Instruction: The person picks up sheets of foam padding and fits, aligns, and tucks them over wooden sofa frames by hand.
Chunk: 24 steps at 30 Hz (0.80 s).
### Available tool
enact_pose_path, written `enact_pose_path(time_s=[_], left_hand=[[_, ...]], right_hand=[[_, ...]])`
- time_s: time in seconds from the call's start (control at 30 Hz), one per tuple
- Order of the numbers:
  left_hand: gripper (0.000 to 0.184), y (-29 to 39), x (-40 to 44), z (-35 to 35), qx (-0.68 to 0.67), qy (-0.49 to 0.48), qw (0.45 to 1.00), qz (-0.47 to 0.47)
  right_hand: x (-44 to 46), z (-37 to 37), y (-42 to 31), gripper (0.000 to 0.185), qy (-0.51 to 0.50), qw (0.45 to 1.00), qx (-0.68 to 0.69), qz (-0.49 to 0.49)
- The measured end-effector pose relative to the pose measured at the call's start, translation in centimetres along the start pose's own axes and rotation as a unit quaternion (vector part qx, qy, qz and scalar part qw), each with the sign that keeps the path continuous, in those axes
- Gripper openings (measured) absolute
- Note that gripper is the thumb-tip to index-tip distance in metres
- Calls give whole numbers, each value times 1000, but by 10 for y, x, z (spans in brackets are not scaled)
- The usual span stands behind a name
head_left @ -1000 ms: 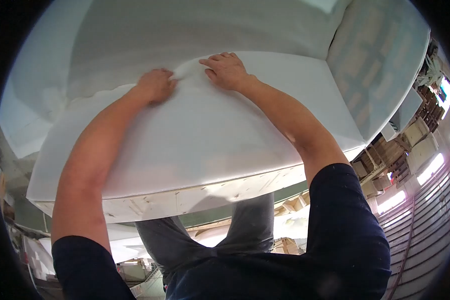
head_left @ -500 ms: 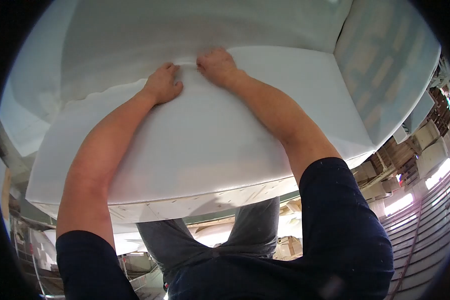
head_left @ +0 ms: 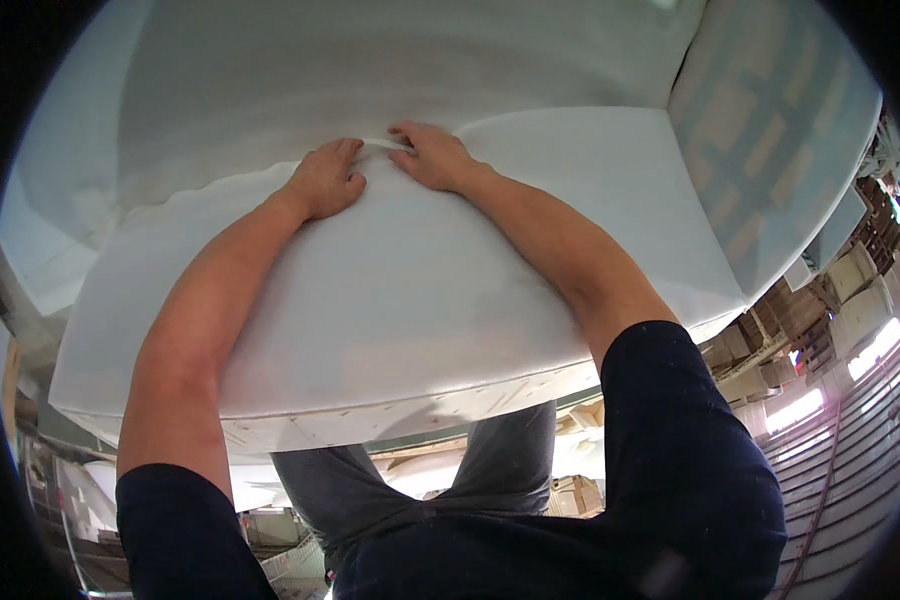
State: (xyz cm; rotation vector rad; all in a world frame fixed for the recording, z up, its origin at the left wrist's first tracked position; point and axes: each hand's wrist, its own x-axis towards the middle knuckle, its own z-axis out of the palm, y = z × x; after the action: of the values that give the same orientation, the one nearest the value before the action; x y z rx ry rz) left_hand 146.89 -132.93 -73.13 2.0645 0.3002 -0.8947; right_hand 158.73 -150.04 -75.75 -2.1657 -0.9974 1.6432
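Note:
A white padded seat (head_left: 410,290) spans the middle of the view, its rear edge meeting a grey-white padded back (head_left: 370,60). My left hand (head_left: 327,180) lies on the seat near that seam, thumb apart from the fingers, holding nothing visible. Just to its right, my right hand (head_left: 428,157) rests at the same seam with thumb and fingers spread. Between the two hands a thin raised white edge shows along the seam. To the left of my left hand the seat's rear edge looks wavy.
A padded side panel (head_left: 770,130) rises at the right end of the seat. A pale wooden front rail (head_left: 390,415) runs under the seat's front edge, close to my legs. Wooden frames and stacked parts (head_left: 860,290) stand farther off at the right.
My right hand has opened from a closed shape and moved slightly down. My left hand, farther right than a second ago, has shifted little since the middle frame.

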Motion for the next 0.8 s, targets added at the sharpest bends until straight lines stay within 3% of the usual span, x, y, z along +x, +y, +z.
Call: enact_pose_path(time_s=[0.07,0.17,0.27,0.3,0.5,0.57,0.6,0.7,0.8], left_hand=[[45,-3,6,0,14,-64,998,-14],[46,1,18,-6,37,-134,990,-35],[45,15,27,-12,71,-192,976,-69],[44,18,28,-13,85,-211,971,-80],[42,23,13,9,144,-64,987,-38],[43,33,21,-8,209,-131,969,-31],[43,36,22,-11,238,-162,957,-29],[45,30,30,-16,161,-249,951,-84],[45,12,24,1,126,-176,973,-80]], right_hand=[[0,6,6,37,56,995,10,-85],[6,-2,-4,35,-44,999,16,-2],[25,-12,-6,31,-134,991,4,20],[25,-7,-6,29,-116,993,-9,26],[22,10,-12,25,-12,995,-76,61],[26,13,-10,25,0,993,-104,54],[28,12,-8,25,-46,992,-96,70],[45,-14,-11,27,-114,986,-89,78],[27,-11,-11,29,-95,992,-66,45]])
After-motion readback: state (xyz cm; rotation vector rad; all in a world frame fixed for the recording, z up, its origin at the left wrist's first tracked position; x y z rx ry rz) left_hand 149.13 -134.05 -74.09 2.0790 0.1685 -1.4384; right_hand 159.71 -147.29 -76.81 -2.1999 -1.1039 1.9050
